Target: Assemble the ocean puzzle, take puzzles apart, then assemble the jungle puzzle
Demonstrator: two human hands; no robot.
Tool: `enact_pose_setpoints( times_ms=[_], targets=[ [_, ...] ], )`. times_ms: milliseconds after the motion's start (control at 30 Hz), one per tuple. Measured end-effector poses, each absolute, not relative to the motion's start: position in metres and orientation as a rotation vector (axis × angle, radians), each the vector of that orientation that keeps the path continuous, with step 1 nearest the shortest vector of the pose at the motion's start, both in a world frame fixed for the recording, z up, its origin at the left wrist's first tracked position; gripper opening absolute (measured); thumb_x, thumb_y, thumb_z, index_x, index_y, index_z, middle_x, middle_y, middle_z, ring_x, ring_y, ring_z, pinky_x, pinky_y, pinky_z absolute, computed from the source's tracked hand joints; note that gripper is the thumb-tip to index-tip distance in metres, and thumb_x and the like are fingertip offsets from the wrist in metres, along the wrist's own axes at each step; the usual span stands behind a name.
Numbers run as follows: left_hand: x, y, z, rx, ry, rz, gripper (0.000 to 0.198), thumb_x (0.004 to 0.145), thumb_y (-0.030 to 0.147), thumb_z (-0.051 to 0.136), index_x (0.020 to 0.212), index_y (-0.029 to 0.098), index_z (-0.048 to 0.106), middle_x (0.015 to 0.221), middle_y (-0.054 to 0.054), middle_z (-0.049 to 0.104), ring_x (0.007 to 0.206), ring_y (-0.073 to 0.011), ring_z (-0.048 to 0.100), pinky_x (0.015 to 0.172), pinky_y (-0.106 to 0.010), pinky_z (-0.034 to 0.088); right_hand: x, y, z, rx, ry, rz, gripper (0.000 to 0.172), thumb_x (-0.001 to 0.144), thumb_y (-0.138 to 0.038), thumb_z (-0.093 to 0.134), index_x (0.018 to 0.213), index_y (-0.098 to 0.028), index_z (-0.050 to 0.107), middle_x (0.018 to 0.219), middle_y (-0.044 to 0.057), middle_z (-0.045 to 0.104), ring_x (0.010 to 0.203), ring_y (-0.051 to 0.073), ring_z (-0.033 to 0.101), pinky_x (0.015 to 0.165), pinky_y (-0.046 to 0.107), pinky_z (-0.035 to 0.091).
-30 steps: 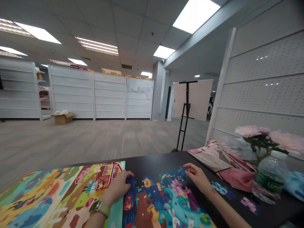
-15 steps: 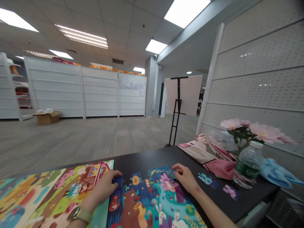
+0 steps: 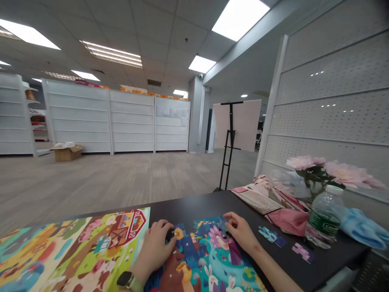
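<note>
1. The left hand (image 3: 156,247) curls over the left side of the jigsaw (image 3: 206,253), fingertips on a dark piece; I cannot tell if it grips or only presses. A watch (image 3: 126,280) sits on that wrist.
2. The right hand (image 3: 241,233) rests at the jigsaw's far edge, its fingers (image 3: 229,224) spread on blue pieces; whether they hold one, I cannot tell.
3. The jigsaw lies part-built on a dark table (image 3: 188,205), just beside a picture sheet (image 3: 75,247); two loose clusters (image 3: 271,236) (image 3: 303,252) sit to its right.
4. Beyond them stand a water bottle (image 3: 324,219) and flowers (image 3: 319,168), with a pink cloth (image 3: 288,221) and a blue cloth (image 3: 363,231) alongside.
5. Risks – pressing while sliding could shift the unfixed jigsaw; a sleeve or wrist could nudge the clusters; a knocked bottle could tip toward them, and a wet piece could swell or peel.
</note>
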State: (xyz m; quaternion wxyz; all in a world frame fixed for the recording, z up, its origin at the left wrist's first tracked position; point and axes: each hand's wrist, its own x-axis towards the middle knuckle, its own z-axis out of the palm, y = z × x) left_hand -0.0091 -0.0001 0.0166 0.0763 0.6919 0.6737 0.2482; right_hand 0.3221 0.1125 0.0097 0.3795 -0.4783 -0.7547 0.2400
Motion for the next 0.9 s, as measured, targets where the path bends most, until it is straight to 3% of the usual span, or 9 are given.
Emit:
enact_pose_setpoints(
  times_ms=[100, 233, 433, 567, 900],
  targets=[
    [-0.007, -0.006, 0.021, 2.087, 1.981, 0.741, 0.039, 0.084, 0.045, 0.065, 0.117, 0.027, 0.070, 0.129, -0.009, 0.063, 0.122, -0.0332, 0.053, 0.102, -0.045, 0.037, 0.306, 0.114, 0.022, -1.143, -2.000, 0.672, 0.033, 0.082, -0.040, 0.054, 0.106, -0.019, 0.064, 0.060, -0.005, 0.058, 0.056, 0.017, 0.056, 0.057, 0.027, 0.041],
    [-0.008, -0.008, 0.025, 2.063, 1.946, 0.727, 0.051, 0.077, 0.050, 0.071, 0.121, 0.025, 0.069, 0.132, -0.011, 0.061, 0.125, -0.0361, 0.050, 0.104, -0.048, 0.035, 0.254, 0.122, 0.034, -1.009, -2.171, 0.715, 0.022, 0.084, -0.036, 0.060, 0.093, -0.020, 0.072, 0.069, 0.000, 0.071, 0.065, 0.019, 0.064, 0.063, 0.028, 0.046],
    [-0.010, -0.005, 0.027, 2.018, 1.922, 0.695, 0.070, 0.076, 0.052, 0.072, 0.141, 0.031, 0.058, 0.139, -0.012, 0.057, 0.130, -0.0383, 0.047, 0.107, -0.050, 0.033, 0.187, 0.133, 0.027, -0.895, -2.374, 0.702, 0.021, 0.083, -0.023, 0.060, 0.092, -0.023, 0.080, 0.086, 0.003, 0.079, 0.081, 0.022, 0.070, 0.076, 0.032, 0.049],
    [-0.009, -0.003, 0.028, 2.025, 1.931, 0.661, 0.068, 0.075, 0.053, 0.073, 0.138, 0.031, 0.062, 0.138, -0.013, 0.057, 0.131, -0.0395, 0.045, 0.107, -0.053, 0.032, 0.187, 0.132, 0.023, -0.898, -2.442, 0.610, 0.016, 0.084, -0.021, 0.063, 0.088, -0.023, 0.079, 0.096, 0.005, 0.075, 0.095, 0.024, 0.066, 0.087, 0.035, 0.047],
    [0.006, -0.011, 0.035, 2.194, 1.822, 0.585, 0.053, 0.085, 0.032, 0.053, 0.137, 0.037, 0.061, 0.147, -0.009, 0.053, 0.135, -0.0326, 0.045, 0.109, -0.051, 0.033, 0.195, 0.123, 0.022, -0.917, -2.519, 0.369, 0.012, 0.093, -0.020, 0.062, 0.090, -0.023, 0.073, 0.095, 0.003, 0.072, 0.097, 0.022, 0.061, 0.087, 0.032, 0.045]
  ],
)
